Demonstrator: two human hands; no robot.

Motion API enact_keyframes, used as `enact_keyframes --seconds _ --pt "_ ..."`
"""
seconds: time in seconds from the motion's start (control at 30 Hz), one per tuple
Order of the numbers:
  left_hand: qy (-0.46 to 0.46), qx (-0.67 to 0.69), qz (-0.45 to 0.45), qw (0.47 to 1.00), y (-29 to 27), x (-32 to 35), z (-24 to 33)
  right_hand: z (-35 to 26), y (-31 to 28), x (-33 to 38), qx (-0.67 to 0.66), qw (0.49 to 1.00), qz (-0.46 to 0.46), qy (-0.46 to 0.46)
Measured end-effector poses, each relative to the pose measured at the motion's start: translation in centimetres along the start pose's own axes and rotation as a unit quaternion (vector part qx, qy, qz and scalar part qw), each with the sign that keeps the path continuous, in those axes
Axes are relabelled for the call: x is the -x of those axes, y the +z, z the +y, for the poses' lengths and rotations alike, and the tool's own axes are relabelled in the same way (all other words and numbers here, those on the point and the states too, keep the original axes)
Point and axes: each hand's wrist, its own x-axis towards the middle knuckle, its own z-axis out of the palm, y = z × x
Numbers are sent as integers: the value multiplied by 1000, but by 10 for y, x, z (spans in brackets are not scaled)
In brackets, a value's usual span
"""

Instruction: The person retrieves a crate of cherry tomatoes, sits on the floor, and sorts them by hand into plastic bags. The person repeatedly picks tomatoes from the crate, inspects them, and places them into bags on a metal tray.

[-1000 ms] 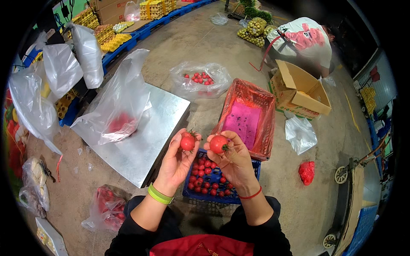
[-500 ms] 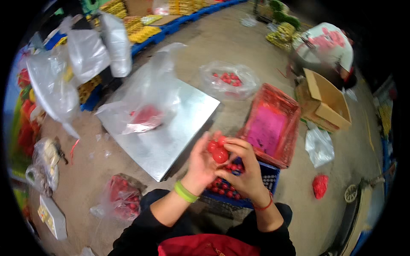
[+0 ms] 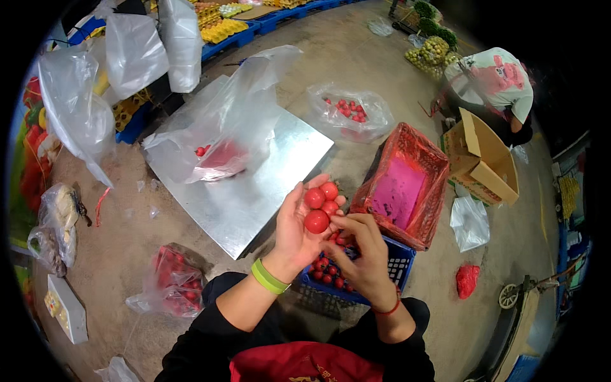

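My left hand (image 3: 294,230), palm up with a green band at its wrist, cups several shiny red tomatoes (image 3: 316,221). Close beside it is my right hand (image 3: 364,258), its thumb and forefinger apart near the lowest tomato, with nothing visible between them. Below both hands stands a blue plastic crate (image 3: 400,266) holding many smaller-looking tomatoes (image 3: 328,270), partly covered by my hands. On a metal platform (image 3: 286,149) to the left lies a big clear plastic bag (image 3: 232,111) with a few red tomatoes inside.
A red-lined crate (image 3: 439,184) with a pink bottom sits right of the blue one, beside an open cardboard box (image 3: 487,162). Bags of tomatoes rest ahead (image 3: 353,111) and at left (image 3: 177,283). A person (image 3: 496,79) bends at far right. Clear bags (image 3: 133,54) hang at upper left.
My right fingers have drawn back a little from the tomatoes, which now show more fully in my left palm. The person at far right has shifted.
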Motion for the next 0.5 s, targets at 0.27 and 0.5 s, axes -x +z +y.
enact_keyframes --seconds 0.27,0.5 --pt "67 -82 35 994 14 5 1 13 30 7 -78 993 51 70" --pt "74 -58 39 995 18 12 5 17 38 12 -121 990 73 18"
